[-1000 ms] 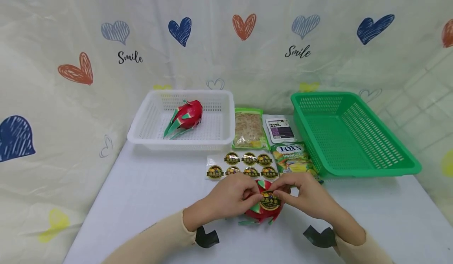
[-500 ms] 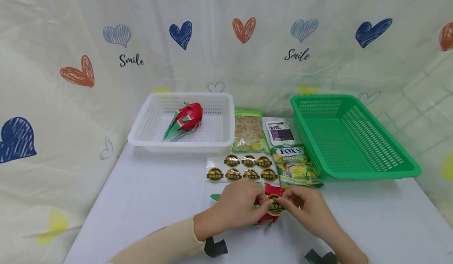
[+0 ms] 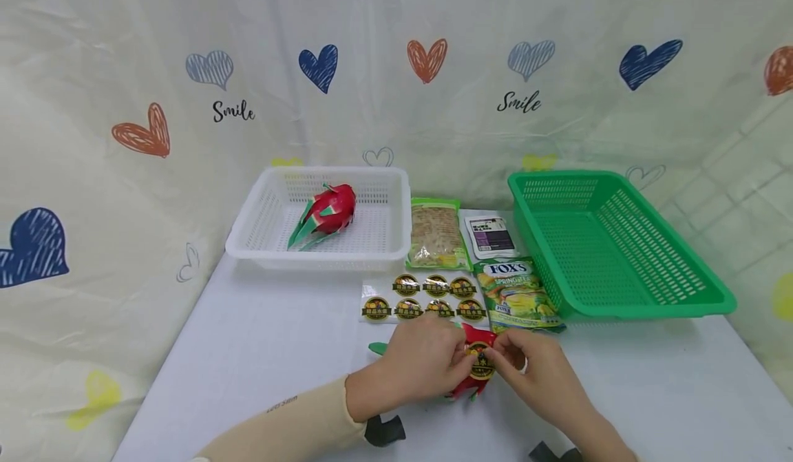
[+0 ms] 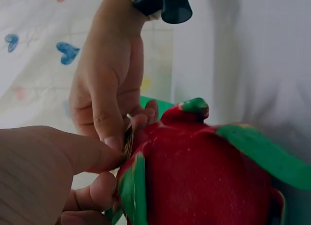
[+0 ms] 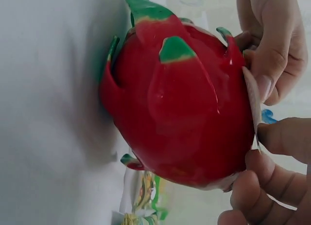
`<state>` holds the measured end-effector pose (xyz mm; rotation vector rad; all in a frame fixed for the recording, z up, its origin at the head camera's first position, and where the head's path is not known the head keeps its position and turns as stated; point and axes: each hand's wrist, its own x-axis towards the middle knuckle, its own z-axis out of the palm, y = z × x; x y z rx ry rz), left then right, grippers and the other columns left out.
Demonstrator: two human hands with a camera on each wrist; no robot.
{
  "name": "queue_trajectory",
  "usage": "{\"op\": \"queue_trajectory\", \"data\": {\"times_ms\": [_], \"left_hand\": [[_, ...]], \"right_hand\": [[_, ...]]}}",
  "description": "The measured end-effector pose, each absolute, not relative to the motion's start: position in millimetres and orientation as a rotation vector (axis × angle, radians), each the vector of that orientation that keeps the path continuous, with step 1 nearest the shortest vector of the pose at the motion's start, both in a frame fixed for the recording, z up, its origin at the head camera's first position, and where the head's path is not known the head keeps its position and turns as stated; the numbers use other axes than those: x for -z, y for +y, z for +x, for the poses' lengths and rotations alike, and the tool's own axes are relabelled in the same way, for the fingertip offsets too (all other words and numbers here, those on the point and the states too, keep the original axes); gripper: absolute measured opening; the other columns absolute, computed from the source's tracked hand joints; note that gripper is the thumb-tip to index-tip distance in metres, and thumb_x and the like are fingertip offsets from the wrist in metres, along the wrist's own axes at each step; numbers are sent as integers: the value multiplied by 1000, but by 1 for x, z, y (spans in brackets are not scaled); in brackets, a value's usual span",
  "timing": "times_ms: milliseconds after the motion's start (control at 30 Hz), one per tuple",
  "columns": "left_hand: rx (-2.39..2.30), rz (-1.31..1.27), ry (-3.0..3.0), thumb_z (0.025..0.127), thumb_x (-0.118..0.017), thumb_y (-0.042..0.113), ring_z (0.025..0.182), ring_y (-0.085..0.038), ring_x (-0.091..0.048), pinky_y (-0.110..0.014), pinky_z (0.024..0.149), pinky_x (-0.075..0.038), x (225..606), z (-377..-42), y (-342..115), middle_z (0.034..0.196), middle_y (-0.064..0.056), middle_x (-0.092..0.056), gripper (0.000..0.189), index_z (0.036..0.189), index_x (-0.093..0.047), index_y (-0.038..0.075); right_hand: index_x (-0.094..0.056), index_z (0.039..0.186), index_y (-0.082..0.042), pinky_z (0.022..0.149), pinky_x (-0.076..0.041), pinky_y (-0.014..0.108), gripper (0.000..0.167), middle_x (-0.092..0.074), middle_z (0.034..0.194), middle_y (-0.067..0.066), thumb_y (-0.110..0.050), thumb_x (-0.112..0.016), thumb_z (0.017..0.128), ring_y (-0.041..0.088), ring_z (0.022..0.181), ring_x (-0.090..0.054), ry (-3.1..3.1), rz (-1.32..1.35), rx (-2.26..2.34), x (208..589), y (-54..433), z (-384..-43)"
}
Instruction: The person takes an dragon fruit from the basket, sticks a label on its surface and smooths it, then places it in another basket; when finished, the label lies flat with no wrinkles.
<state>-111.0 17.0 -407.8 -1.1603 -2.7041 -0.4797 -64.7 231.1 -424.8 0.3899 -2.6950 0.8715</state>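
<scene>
A red dragon fruit (image 3: 476, 335) with green-tipped scales lies on the white table under both hands. Over its skin is a round black-and-gold sticker (image 3: 480, 363), seen edge-on in the right wrist view as a thin white disc (image 5: 252, 101). My left hand (image 3: 423, 355) pinches the sticker's left side, thumb in front and fingers curled. From the other side, my right hand (image 3: 537, 372) pinches its edge between thumb and index finger. The dragon fruit (image 4: 209, 171) fills much of the left wrist view. How much of the sticker touches the skin I cannot tell.
Behind the hands lies a sheet of stickers (image 3: 384, 290), beside a FOX'S candy bag (image 3: 514, 293). A white basket (image 3: 316, 259) holds another dragon fruit (image 3: 334, 208). At right stands a green basket (image 3: 650, 307). Two more packets, brownish (image 3: 436, 235) and white-purple (image 3: 491, 236), lie between.
Both hands have shifted slightly right and nearer with the sticker, and the right fingers have drawn together on its edge. The dragon fruit has turned a little under them. The view has tilted slightly up.
</scene>
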Motion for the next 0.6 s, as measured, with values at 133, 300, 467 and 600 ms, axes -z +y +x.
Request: {"op": "queue_trajectory", "data": {"times_ms": [133, 300, 467, 600], "left_hand": [[557, -1159, -2793, 94, -72, 50, 52, 2, -40, -15, 39, -28, 410, -118, 14, 51, 17, -40, 50, 58, -46, 28], [675, -1147, -2844, 98, -67, 51, 45, 2, -37, -17, 38, -21, 413, -123, 13, 47, 15, -35, 55, 54, -45, 25], [701, -1157, -2834, 102, -62, 47, 42, 1, -33, -17, 38, -15, 414, -124, 16, 44, 14, -30, 60, 51, -41, 24], [690, -1158, -2803, 103, -62, 44, 42, 2, -33, -18, 38, -17, 415, -125, 16, 45, 14, -29, 60, 50, -40, 24]], "right_hand": [[-58, 79, -26, 54, -34, 18, 28, -46, 65, -18, -22, -85, 88, -5, 61, -38, -2730, 341, -799, 423, 230, -65], [-50, 75, -22, 51, -27, 19, 36, -37, 60, -13, -34, -78, 94, -1, 56, -33, -2812, 275, -891, 422, 226, -72], [-43, 72, -19, 49, -24, 19, 43, -31, 59, -11, -35, -73, 98, 0, 53, -30, -2847, 234, -990, 425, 224, -76], [-44, 73, -19, 49, -27, 20, 40, -33, 59, -12, -30, -71, 100, 0, 53, -32, -2833, 272, -1027, 425, 226, -77]]}}
